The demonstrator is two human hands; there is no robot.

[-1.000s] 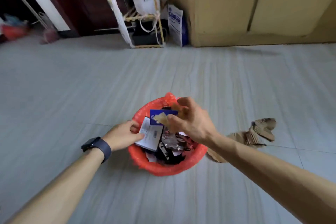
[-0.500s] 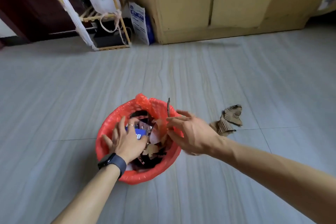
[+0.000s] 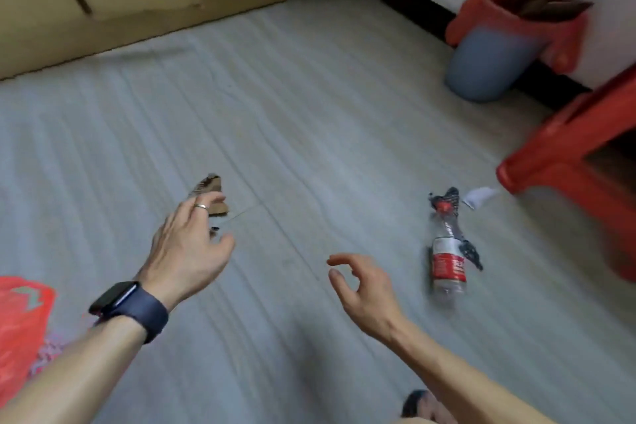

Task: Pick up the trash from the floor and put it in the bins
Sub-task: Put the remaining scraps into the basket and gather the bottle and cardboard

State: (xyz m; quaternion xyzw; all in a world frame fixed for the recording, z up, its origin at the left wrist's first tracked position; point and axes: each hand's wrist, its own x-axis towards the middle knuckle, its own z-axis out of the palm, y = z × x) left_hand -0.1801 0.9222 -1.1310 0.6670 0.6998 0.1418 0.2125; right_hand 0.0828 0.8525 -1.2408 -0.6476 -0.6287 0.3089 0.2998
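Left hand: your left hand (image 3: pixel 189 248) is out low over the floor (image 3: pixel 309 113), palm down, fingers spread and relaxed, holding nothing. There's a ring (image 3: pixel 200 206) on one finger and a dark watch (image 3: pixel 129 306) on the wrist.
Cardboard scrap: a small torn brown cardboard scrap (image 3: pixel 215 188) with its corrugated ribs showing lies flat on the grey tiles, right at your left fingertips. I cannot tell whether they touch it.
Right hand: your right hand (image 3: pixel 366 289) hangs in the air, fingers loosely curled, thumb and forefinger apart, nothing in them.
Bottle: a clear, crushed plastic bottle (image 3: pixel 447 262) with a red label and red cap lies on its side to the right of your right hand, apart from it.
Wrapper: a dark crumpled wrapper (image 3: pixel 471 253) lies against the bottle, blurred.
Paper scrap: a small white paper scrap (image 3: pixel 479 196) lies just beyond the bottle's cap, near the red stool (image 3: pixel 564 155).
Far bin: the blue bin (image 3: pixel 488 62) with a red liner (image 3: pixel 481 7) stands by the wall, well away from both hands, with brown pieces showing inside.
Near bin: a red bag (image 3: pixel 20 317) shows at the left edge, beside your left forearm.
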